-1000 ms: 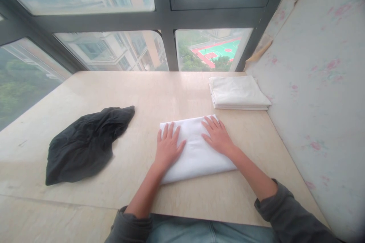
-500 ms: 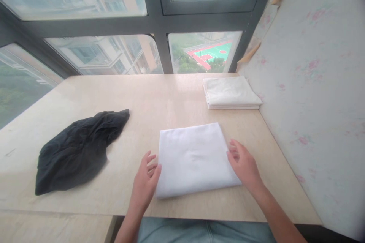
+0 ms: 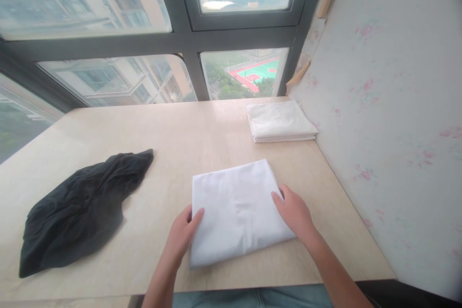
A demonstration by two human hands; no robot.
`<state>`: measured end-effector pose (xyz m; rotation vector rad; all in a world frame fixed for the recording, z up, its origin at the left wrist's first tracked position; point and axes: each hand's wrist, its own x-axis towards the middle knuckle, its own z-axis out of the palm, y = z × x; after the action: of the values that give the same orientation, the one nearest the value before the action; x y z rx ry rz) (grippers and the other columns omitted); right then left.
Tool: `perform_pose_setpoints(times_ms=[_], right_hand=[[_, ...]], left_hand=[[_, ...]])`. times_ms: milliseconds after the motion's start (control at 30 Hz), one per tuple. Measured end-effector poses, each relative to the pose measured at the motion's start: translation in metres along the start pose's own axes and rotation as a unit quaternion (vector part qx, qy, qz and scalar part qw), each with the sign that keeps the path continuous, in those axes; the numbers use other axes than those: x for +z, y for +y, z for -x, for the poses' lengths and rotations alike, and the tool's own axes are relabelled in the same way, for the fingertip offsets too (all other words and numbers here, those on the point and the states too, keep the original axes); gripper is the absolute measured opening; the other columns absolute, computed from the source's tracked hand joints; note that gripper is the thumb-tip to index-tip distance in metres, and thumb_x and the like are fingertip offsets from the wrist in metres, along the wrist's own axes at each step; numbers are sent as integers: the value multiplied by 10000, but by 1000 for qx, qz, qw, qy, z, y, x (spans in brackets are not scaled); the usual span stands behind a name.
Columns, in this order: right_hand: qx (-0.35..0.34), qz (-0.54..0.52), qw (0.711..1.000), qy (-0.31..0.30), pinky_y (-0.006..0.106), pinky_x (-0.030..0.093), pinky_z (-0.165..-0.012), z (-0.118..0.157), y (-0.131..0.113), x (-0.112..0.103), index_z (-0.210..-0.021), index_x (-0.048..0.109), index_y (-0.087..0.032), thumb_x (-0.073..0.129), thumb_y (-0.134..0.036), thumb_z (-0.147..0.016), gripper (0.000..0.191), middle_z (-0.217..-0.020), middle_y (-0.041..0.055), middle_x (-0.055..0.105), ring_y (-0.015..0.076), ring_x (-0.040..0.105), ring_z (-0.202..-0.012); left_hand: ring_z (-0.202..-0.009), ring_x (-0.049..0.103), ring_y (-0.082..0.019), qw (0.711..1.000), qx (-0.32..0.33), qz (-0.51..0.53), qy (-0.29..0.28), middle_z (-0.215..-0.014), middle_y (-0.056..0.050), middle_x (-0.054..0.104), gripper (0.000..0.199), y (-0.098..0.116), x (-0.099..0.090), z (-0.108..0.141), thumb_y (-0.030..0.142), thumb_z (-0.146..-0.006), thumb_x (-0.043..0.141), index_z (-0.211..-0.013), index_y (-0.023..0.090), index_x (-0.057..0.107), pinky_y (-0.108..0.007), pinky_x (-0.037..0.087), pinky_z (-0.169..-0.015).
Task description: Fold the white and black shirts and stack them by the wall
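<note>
A folded white cloth (image 3: 231,202), flat and roughly rectangular, lies in front of me on the wooden tabletop (image 3: 173,149). My left hand (image 3: 183,233) grips its left edge, thumb on top and fingers tucked beneath. At the opposite edge, my right hand (image 3: 294,209) holds the cloth the same way, its fingers mostly hidden under the fabric. Small creases run across the cloth's middle and down toward its near edge. What garment or linen it is, the folds do not show.
A crumpled black garment (image 3: 83,211) lies to the left. Toward the back right, a stack of folded white cloth (image 3: 281,122) sits against the floral-papered wall (image 3: 378,130). Dark-framed windows (image 3: 231,36) rise behind the table's far edge.
Both hands have closed on the sides of the folded white cloth, fingers now under its edges. New creases have appeared in it. The camera view has shifted slightly.
</note>
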<state>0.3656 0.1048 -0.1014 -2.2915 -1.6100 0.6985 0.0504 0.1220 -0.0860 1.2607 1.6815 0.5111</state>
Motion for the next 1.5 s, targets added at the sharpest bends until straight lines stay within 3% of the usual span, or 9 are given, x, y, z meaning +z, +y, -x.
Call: perform_pose_setpoints(times_ms=[167,333,633,767,900,1067,1167,1267,1500], right_hand=[[-37,26,998,50,291,385,-661,3,2,14,-1126,623,-163,352,-333,-1007,341,-978,121,729,258,694,-862],[-81,-29,993,84,307,428,-695,0,6,9,-1126,634,-163,332,-369,-1010,383,-973,110,736,267,694,-874],[-119,-84,976,164,299,432,-691,-18,7,-61,-1065,654,-181,388,-426,-982,372,-919,84,735,240,676,-813],[-123,-75,967,210,302,428,-702,-60,7,-108,-1049,673,-183,444,-404,-947,334,-921,77,735,243,670,-825],[-103,-51,957,265,305,437,-721,-134,5,-164,-1011,693,-179,508,-353,-906,275,-915,79,730,245,651,-849],[-47,59,958,275,372,442,-870,-220,0,-218,-1154,652,-109,509,-243,-927,300,-1075,165,690,290,611,-1005],[-4,129,957,258,417,424,-909,-238,1,-216,-1257,588,-69,453,-144,-929,362,-1127,228,645,322,592,-1052],[-22,133,965,225,415,427,-907,-238,9,-191,-1261,582,-85,425,-146,-937,365,-1117,223,639,321,599,-1039],[-119,73,969,203,376,375,-1084,-245,40,-135,-1323,572,-110,448,-188,-943,407,-1348,165,588,268,519,-1265]], left_hand=[[-947,661,-311,991,47,-109,55,-1046,-101,720,512,-4,5,0,626,-848,454,-1089,202,611,-415,484,-848],[-1028,656,-308,997,47,24,60,-1145,-102,707,558,0,12,1,649,-829,529,-1156,203,600,-375,518,-826],[-897,690,-266,975,41,208,63,-1078,-83,729,560,67,26,0,581,-789,671,-1200,205,617,-296,524,-667],[-864,666,-225,966,140,209,55,-1003,-62,722,452,112,39,-42,531,-814,667,-1124,203,649,-286,510,-694],[-882,629,-201,944,260,192,63,-999,-49,707,364,172,57,-117,473,-831,648,-1067,197,659,-273,489,-725],[-929,629,-191,951,251,175,36,-1058,-67,683,317,242,100,-211,359,-881,559,-1121,164,628,-286,499,-780],[-881,639,-189,974,184,135,-14,-1023,-88,673,313,251,128,-245,324,-877,620,-1118,123,623,-342,525,-783],[-900,635,-180,985,129,108,-35,-1083,-77,644,351,238,142,-259,358,-902,635,-1178,144,591,-376,549,-793],[-910,637,-190,986,112,108,-66,-1164,-133,621,772,219,132,-253,326,-807,682,-1474,169,328,-323,535,-731]])
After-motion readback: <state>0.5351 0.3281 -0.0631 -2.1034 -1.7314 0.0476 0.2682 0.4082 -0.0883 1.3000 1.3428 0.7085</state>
